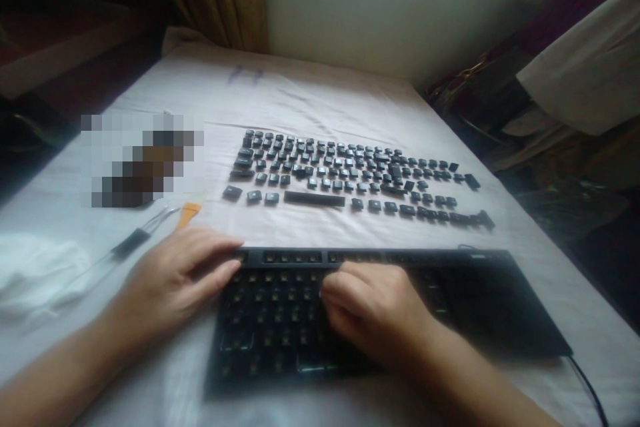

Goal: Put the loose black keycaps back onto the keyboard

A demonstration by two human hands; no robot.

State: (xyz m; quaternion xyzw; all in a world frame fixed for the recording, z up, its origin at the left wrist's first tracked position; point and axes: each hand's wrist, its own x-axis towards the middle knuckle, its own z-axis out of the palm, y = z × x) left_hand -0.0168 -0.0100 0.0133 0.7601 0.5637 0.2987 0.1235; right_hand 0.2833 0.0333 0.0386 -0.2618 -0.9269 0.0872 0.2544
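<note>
Keycaps (337, 185) behind the keyboard (300, 327)

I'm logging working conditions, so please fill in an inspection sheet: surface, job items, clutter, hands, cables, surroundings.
Surface: pale wrinkled cloth cover.
Job items: black rectangular keyboard, bare key sockets showing; rows of loose black plastic keycaps beyond it.
Clutter: black-handled metal wire tool; flat orange piece, partly hidden; white crumpled cloth; pixelated object, unidentifiable.
Hands: left hand at the keyboard's far left corner; right hand curled over its middle, any held item hidden.
Cables: thin black cable at the keyboard's near right corner.
Surroundings: brown patterned curtain, plain pale wall, pale hanging fabric.
</note>
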